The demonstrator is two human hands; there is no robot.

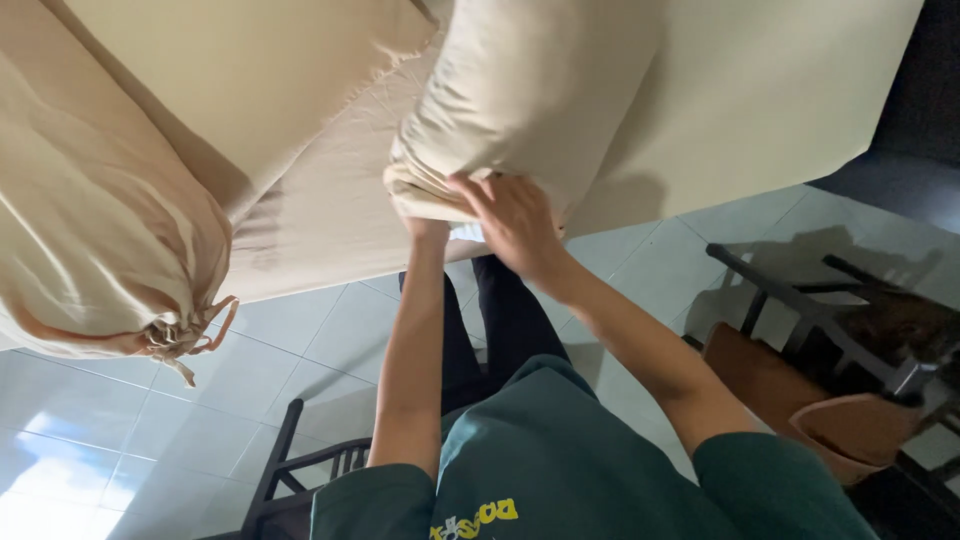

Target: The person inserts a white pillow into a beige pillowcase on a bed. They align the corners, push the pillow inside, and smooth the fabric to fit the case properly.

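Dark green t-shirt sleeves (560,470) fill the bottom of the shot, and both bare arms reach out from there to a plump cream fabric pillow (520,90) lying on the cream-sheeted mattress (760,90). Right hand (515,222) is flat over the open end of the cream cotton pillowcase (425,195), fingers spread and pinching the bunched edge. Left hand (428,228) is mostly tucked under that same bunched edge, so I honestly can't tell if it's gripping or just pushing in.

Progress-wise, I'd say the pillow is pretty much all inside the case already, only the open end looks rumpled and unsorted. Off to one side sits a long cream bolster (100,230) with its end tied shut by a drawstring, so that one looks done. Pale tiled floor (120,410) and dark wooden chairs (830,330) are round about.
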